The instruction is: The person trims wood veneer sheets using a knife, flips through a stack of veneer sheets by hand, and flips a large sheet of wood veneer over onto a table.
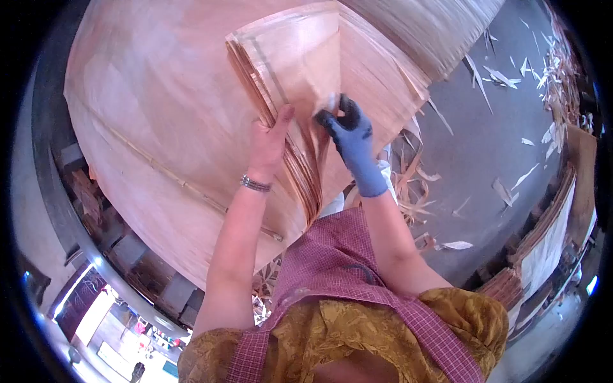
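Observation:
A stack of thin wood veneer sheets (281, 48) lies folded over in front of me, its layered edges facing my left side. My bare left hand (269, 143), with a bracelet at the wrist, grips those edges, thumb on top. My right hand (350, 131) wears a blue glove with dark fingertips. Its thumb and index finger are pinched near a small whitish spot on the veneer; what they hold is too small to make out. Under the stack spreads a large pale veneer surface (140, 83).
A thin stick (166, 171) lies across the veneer at the left. Another veneer sheet (434, 25) is at the top right. Veneer scraps (501, 78) litter the grey floor (476, 153). Stacked sheets (543, 255) stand at the right edge.

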`<state>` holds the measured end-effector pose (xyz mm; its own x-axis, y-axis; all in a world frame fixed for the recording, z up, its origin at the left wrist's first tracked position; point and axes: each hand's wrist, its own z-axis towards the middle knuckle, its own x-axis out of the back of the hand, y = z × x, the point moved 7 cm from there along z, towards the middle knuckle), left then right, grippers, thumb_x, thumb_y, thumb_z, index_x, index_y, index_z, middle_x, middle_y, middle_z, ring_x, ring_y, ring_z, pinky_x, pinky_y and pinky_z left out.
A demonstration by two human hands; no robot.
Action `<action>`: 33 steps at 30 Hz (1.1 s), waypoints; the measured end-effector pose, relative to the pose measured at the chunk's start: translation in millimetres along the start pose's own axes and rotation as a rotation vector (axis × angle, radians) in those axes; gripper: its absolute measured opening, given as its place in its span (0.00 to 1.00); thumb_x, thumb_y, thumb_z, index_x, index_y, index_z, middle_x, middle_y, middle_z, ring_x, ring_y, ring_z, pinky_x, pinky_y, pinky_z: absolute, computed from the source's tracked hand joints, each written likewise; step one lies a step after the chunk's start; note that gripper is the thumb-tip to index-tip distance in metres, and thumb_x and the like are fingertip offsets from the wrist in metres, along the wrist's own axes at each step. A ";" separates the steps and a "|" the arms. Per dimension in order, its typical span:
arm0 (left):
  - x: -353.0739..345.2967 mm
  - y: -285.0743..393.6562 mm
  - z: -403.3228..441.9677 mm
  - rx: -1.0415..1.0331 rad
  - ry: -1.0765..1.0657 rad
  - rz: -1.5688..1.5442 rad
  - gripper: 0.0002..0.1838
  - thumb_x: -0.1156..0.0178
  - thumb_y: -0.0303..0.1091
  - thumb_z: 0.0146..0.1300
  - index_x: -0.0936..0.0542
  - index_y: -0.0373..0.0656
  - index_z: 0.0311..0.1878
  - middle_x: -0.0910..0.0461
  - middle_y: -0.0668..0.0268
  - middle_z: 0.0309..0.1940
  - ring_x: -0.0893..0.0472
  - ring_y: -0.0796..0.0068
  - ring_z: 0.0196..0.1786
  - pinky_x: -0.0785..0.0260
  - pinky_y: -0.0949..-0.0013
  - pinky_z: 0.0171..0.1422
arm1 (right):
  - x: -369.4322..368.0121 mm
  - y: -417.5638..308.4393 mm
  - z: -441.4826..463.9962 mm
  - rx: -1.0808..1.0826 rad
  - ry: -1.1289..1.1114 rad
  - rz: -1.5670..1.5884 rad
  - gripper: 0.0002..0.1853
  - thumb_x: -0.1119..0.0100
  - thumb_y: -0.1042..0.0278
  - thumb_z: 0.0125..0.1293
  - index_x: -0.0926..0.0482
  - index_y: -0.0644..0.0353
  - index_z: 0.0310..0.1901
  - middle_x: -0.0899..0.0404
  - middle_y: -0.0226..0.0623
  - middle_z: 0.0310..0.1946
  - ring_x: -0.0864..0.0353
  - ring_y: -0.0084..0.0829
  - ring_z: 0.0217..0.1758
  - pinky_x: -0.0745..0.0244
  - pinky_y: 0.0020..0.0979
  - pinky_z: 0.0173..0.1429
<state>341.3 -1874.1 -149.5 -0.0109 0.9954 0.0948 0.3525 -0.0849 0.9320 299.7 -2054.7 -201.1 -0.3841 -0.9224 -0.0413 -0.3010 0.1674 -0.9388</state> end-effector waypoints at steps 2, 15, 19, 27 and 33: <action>6.4 -14.7 2.7 0.060 -0.020 0.039 0.18 0.35 0.49 0.65 0.18 0.42 0.33 0.28 0.81 0.25 0.34 0.89 0.29 0.38 0.77 0.32 | 8.4 -6.4 -9.2 -0.018 0.004 0.127 0.31 0.26 0.66 0.55 0.26 0.69 0.58 0.19 0.45 0.46 0.18 0.32 0.41 0.22 0.30 0.45; 5.5 -3.8 0.6 0.023 -0.076 0.015 0.19 0.38 0.50 0.67 0.19 0.41 0.38 0.24 0.78 0.31 0.30 0.88 0.35 0.34 0.77 0.40 | -22.1 -43.6 -0.9 0.247 -0.008 -0.471 0.29 0.28 0.53 0.56 0.21 0.65 0.53 0.18 0.50 0.44 0.19 0.46 0.50 0.25 0.39 0.55; -2.1 1.9 0.2 -0.025 -0.006 -0.081 0.19 0.38 0.50 0.68 0.19 0.41 0.35 0.25 0.78 0.29 0.31 0.89 0.33 0.35 0.77 0.38 | -9.8 -24.4 2.8 0.150 -0.035 -0.219 0.25 0.29 0.59 0.59 0.21 0.65 0.54 0.16 0.42 0.44 0.17 0.32 0.46 0.24 0.32 0.52; 3.6 -6.2 3.1 0.015 -0.041 0.076 0.20 0.38 0.50 0.68 0.21 0.42 0.30 0.32 0.81 0.22 0.37 0.90 0.27 0.42 0.77 0.29 | 28.2 -31.5 -26.5 0.121 0.240 -0.095 0.22 0.30 0.72 0.60 0.22 0.67 0.55 0.17 0.38 0.46 0.21 0.24 0.41 0.25 0.26 0.46; -0.7 -2.5 -1.1 0.047 -0.091 -0.041 0.20 0.38 0.52 0.67 0.23 0.44 0.28 0.32 0.81 0.23 0.38 0.90 0.28 0.44 0.78 0.29 | 7.6 -113.7 -74.0 0.662 0.120 -0.393 0.28 0.25 0.69 0.54 0.24 0.64 0.57 0.19 0.45 0.47 0.18 0.39 0.45 0.22 0.33 0.47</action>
<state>339.3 -1874.6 -151.5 0.0578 0.9981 0.0224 0.3968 -0.0436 0.9169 266.4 -2054.9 -69.3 -0.4605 -0.8204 0.3389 0.1346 -0.4419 -0.8869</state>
